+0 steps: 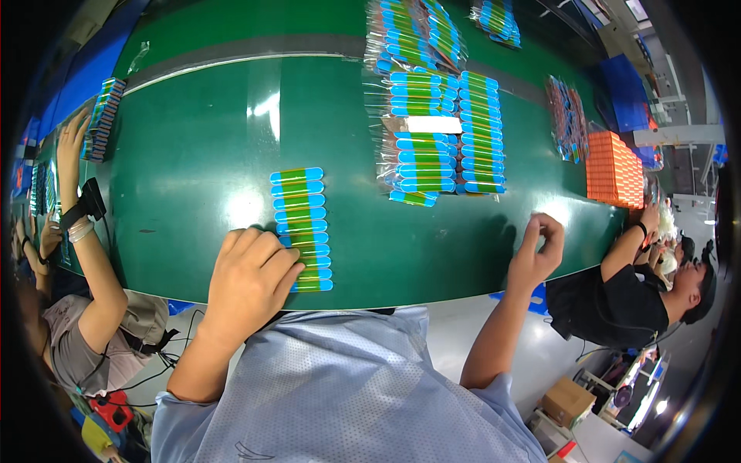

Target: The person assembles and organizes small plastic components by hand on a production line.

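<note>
My left hand [248, 278] lies flat, open, on the strips [301, 230] at the table [185, 154] edge: light, slick, bendy; I'd pinch ends. Right hand [539, 251] pinched, apparently empty.

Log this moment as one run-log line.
left hand: rests on row of blue-green strips | right hand: raised, fingertips pinched, nothing visible held | surface: green table
</note>
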Demonstrator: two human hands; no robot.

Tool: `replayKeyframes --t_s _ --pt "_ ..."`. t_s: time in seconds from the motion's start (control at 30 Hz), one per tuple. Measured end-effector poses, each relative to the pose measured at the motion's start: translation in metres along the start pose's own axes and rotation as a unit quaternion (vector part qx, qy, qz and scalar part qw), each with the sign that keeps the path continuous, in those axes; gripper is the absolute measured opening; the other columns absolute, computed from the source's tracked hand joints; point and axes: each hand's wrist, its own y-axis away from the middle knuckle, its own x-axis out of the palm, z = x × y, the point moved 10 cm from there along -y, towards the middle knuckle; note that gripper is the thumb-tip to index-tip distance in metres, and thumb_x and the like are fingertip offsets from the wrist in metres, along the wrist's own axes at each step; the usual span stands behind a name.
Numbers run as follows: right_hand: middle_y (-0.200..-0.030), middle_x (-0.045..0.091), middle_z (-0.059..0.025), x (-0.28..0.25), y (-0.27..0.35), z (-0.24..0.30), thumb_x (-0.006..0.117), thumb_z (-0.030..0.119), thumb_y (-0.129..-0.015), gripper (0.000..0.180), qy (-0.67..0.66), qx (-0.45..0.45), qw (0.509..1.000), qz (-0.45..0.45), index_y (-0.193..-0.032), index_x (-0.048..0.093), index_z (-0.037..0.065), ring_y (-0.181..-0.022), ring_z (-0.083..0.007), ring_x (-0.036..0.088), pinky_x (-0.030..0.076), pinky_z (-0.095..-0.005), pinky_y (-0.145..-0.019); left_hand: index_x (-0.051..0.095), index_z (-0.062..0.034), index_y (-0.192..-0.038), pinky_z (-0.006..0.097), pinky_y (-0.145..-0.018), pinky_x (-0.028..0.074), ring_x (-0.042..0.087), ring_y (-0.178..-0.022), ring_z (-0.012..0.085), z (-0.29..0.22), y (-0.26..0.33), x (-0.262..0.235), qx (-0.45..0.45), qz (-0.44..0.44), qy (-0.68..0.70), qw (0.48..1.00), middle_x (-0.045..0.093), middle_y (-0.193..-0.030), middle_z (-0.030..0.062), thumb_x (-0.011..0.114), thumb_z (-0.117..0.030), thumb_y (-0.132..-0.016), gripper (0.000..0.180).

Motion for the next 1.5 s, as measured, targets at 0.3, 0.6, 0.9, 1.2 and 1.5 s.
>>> replayKeyframes --t_s 0.3,0.6,0.9,1.2,1.5 --pt "-0.159 0.042 -0.0200 0.073 -0.029 -0.005 0.058 0.023 -0.100 0.052 0.214 -0.082 0.956 0.182 -0.148 0.049 0.005 -0.150 -0.0396 0.033 0.024 -0.0531 -0.121 0.073 -0.0077 -0.107 0.048 -0.101 0.035 0.050 -0.116 0.0341 0.005 0.002 -0.003 -0.025 -0.006 0.012 1.000 0.060 -0.124 0.0111 0.084 -0.024 -0.067 0.044" --pt "-0.131 0.066 -0.0209 0.056 -0.073 0.004 0.071 0.016 -0.092 0.038 0.120 -0.048 0.964 0.230 -0.126 0.064 0.001 -0.123 -0.0385 0.061 0.048 -0.0468 -0.101 0.072 -0.0138 -0.096 0.046 -0.095 0.033 0.054 -0.111 0.0284 -0.014 0.012 0.016 0.064 -0.007 0.048 0.997 0.064 -0.121 0.0039 0.086 -0.037 -0.061 0.044" --pt "-0.093 0.071 -0.0088 0.099 -0.107 0.073 0.077 0.021 -0.090 0.034 0.118 0.005 0.976 0.182 -0.112 0.065 -0.002 -0.081 -0.0152 0.065 0.051 -0.0303 -0.073 0.073 -0.0145 -0.099 0.046 -0.095 0.033 0.055 -0.110 0.0272 -0.013 0.014 0.013 0.049 -0.025 0.045 0.997 0.066 -0.120 0.0024 0.085 -0.037 -0.064 0.043" --pt "-0.092 0.069 -0.0059 0.073 -0.140 0.009 0.066 0.013 -0.099 0.021 -0.168 0.082 0.977 0.105 -0.114 0.061 -0.001 -0.080 -0.0091 0.063 0.050 -0.0259 -0.070 0.073 -0.0157 -0.109 0.045 -0.094 0.034 0.055 -0.113 0.0255 -0.008 0.013 0.010 0.034 -0.021 0.046 0.998 0.064 -0.125 0.0013 0.084 -0.043 -0.068 0.051" --pt "-0.097 0.064 -0.0047 0.136 0.001 0.176 0.059 0.007 -0.097 0.014 -0.508 0.141 0.811 0.253 -0.110 0.056 0.004 -0.092 -0.0131 0.065 0.053 -0.0284 -0.082 0.071 -0.0145 -0.118 0.046 -0.094 0.035 0.053 -0.118 0.0243 0.000 0.013 0.012 0.019 0.003 0.046 0.999 0.060 -0.130 0.0022 0.079 -0.047 -0.073 0.056"
